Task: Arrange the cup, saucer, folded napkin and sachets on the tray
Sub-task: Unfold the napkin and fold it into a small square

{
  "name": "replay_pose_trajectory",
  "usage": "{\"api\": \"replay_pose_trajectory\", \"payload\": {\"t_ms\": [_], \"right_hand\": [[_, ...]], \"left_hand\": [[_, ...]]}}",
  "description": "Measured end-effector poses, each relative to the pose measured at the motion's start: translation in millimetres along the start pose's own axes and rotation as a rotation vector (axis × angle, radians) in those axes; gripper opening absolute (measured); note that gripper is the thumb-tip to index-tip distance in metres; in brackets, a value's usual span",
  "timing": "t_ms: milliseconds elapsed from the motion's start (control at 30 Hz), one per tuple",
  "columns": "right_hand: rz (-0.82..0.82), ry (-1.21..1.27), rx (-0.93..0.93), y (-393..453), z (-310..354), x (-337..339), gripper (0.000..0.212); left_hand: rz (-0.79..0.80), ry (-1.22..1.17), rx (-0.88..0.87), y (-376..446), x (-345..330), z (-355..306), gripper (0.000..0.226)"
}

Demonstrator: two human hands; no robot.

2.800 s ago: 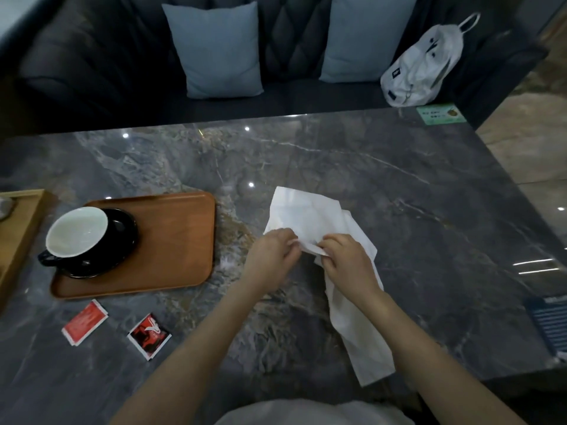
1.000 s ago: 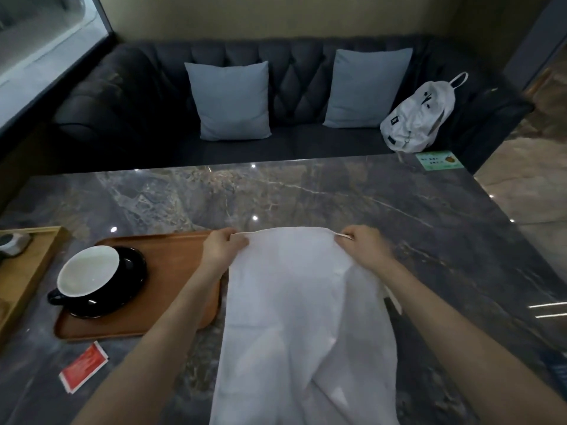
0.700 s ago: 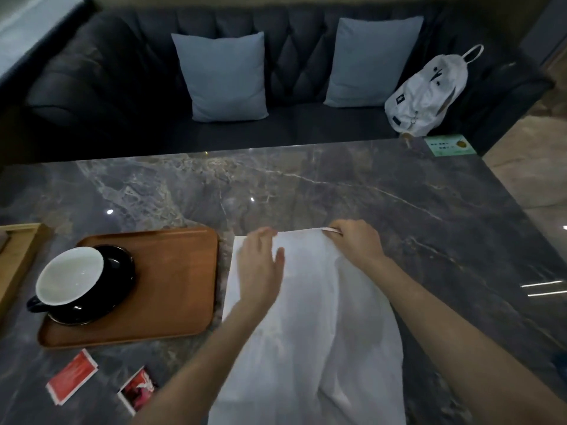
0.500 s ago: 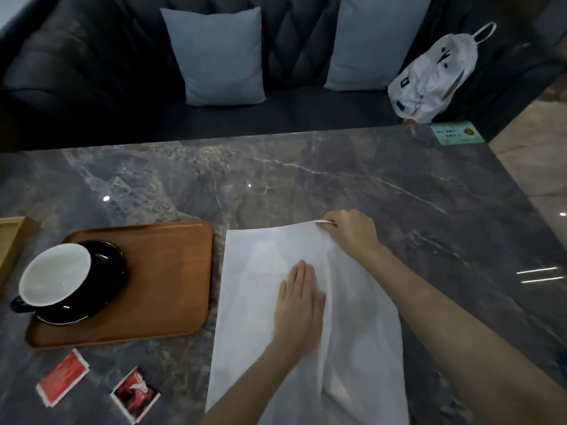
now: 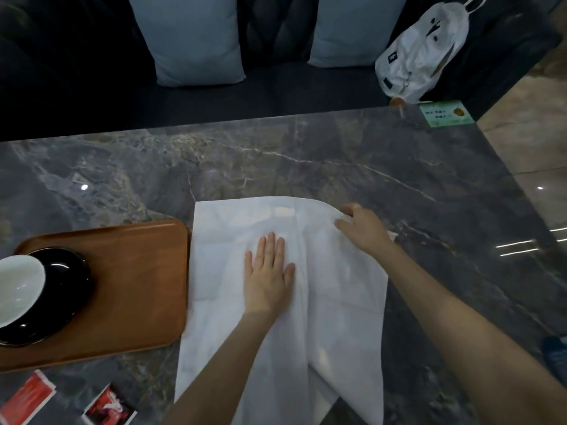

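A white napkin lies spread on the grey marble table, right of the wooden tray. My left hand presses flat on the napkin's middle, fingers together. My right hand pinches the napkin's far right corner, which is lifted off the table. On the tray's left part a cup, white inside, stands on a black saucer. Two red sachets lie on the table in front of the tray: one sachet is plain red, the other sachet is red and dark.
A dark sofa with two light blue cushions runs behind the table. A white bag lies on its right end. A green card sits at the table's far right corner. The table's right edge borders a tiled floor.
The napkin was shaken out and laid flat on the table. My left hand let go of its corner and moved onto its middle. My right hand has shifted right with the far corner.
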State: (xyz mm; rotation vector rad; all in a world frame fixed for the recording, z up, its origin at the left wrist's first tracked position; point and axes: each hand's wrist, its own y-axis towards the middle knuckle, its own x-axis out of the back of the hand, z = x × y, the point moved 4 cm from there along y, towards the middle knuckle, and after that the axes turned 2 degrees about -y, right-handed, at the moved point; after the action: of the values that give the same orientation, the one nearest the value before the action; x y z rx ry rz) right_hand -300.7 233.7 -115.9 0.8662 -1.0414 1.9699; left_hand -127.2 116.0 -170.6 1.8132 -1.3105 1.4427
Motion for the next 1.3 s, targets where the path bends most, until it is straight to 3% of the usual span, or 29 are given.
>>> {"api": "replay_pose_trajectory", "payload": {"t_ms": [67,133,200,267,433,533,733,1033,1300], "right_hand": [[-0.077,-0.147,-0.007,-6,-14,1,0.042],[-0.253,-0.23,0.006,-20,-21,5,0.039],[-0.476,-0.212,0.062,-43,-20,3,0.033],[-0.572,-0.198,0.104,-67,-12,-13,0.035],[-0.182,-0.014,-0.17,-91,-15,-77,0.067],[-0.161,-0.085,-0.165,-80,-17,-86,0.074],[-0.236,-0.277,-0.068,-64,-37,-74,0.089],[-0.166,-0.396,0.113,-53,-73,-49,0.081],[-0.24,-0.288,0.129,-111,-43,-76,0.069]], "left_hand": [[-0.013,-0.017,0.05,1,-1,-3,0.072],[-0.075,-0.037,0.085,-5,4,-11,0.064],[-0.126,-0.096,0.015,-17,2,-22,0.055],[-0.126,-0.162,-0.055,-33,-2,-30,0.058],[-0.038,-0.164,-0.044,-47,-18,-38,0.068],[0.019,-0.093,-0.024,-45,-21,-32,0.061],[-0.06,-0.101,-0.057,-45,-21,-30,0.067],[-0.072,-0.016,-0.068,-42,-19,-33,0.063],[-0.06,-0.004,-0.16,-90,-16,-26,0.054]]}}
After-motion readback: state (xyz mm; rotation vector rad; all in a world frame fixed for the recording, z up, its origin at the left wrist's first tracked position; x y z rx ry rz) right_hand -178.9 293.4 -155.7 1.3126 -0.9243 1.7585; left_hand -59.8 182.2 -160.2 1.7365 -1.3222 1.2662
